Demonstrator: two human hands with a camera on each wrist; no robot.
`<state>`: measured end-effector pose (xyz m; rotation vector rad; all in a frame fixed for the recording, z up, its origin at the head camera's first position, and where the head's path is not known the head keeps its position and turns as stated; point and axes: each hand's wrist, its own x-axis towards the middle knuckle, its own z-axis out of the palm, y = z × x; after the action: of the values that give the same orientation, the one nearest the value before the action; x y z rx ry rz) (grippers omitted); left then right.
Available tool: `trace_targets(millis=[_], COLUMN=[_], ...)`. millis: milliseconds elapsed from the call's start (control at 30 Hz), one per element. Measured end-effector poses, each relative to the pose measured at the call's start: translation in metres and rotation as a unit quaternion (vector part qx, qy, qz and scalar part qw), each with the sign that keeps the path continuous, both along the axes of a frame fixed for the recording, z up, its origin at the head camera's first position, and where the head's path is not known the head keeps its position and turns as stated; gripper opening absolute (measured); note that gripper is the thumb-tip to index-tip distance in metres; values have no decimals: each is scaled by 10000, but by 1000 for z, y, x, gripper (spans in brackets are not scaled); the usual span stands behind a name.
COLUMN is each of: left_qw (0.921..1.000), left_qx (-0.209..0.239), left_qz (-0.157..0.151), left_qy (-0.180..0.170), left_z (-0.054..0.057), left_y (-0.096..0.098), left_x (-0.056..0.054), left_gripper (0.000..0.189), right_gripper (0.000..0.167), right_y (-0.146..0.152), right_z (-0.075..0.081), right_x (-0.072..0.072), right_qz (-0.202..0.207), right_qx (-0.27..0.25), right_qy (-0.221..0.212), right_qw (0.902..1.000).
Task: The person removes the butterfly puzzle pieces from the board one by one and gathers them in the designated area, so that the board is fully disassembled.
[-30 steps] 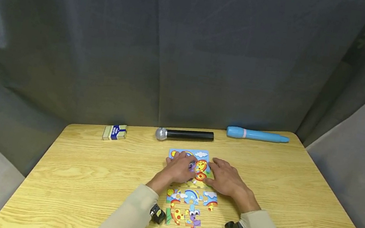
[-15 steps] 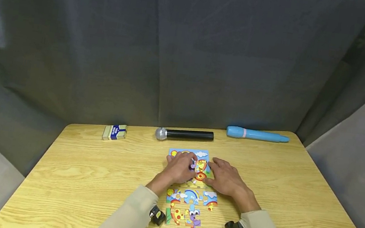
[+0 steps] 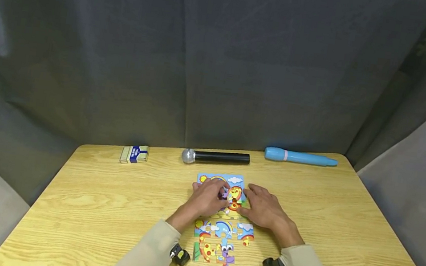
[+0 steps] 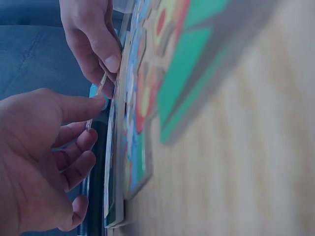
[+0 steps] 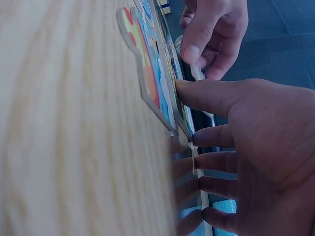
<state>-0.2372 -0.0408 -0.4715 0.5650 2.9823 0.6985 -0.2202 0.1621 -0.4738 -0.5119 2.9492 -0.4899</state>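
Note:
A colourful puzzle board [image 3: 235, 180] with a sun, a cloud and a rainbow lies flat on the table under both hands. Between thumb and fingers my left hand [image 3: 209, 197] pinches a yellow and orange puzzle piece [image 3: 235, 193], held tilted over the board's right part. In the left wrist view that piece [image 4: 101, 84] shows as a thin edge. My right hand [image 3: 266, 209] rests at the board's right edge, its fingers [image 5: 216, 162] straight and its thumb by the near side. Several puzzle pieces [image 3: 223, 229] lie nearer to me, among them one with a purple face [image 3: 226, 251].
Behind the board lies a black microphone [image 3: 222, 157] with a silver head. A blue tapered stick [image 3: 306, 158] with a pink band is at the back right. At the back left sits a small box [image 3: 134, 154] with a blue band. Dark curtain [image 3: 190, 58] hangs behind the table.
The pinched piece has tilted and shifted slightly over the board, covering more of the lower red spiral. My left hand and wrist have moved a little left. The right hand has stayed put.

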Motion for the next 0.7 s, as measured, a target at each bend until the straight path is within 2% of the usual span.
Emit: trace_targets(millis=[233, 467, 700], left_qw=[9995, 9984, 9974], left_qx=[-62, -24, -230], left_qz=[-187, -229, -418], left_qy=[243, 519, 531], left_z=[4, 6, 11], left_y=[-3, -9, -11], left_x=[13, 26, 42], left_gripper=[44, 42, 40], right_gripper=[63, 63, 60], right_y=[1, 0, 1], right_z=[-1, -3, -4], right_x=[-1, -2, -2], right_qz=[-14, -69, -97], right_qx=[-11, -41, -34], right_qy=[-27, -35, -36], right_qw=[10000, 10000, 9999])
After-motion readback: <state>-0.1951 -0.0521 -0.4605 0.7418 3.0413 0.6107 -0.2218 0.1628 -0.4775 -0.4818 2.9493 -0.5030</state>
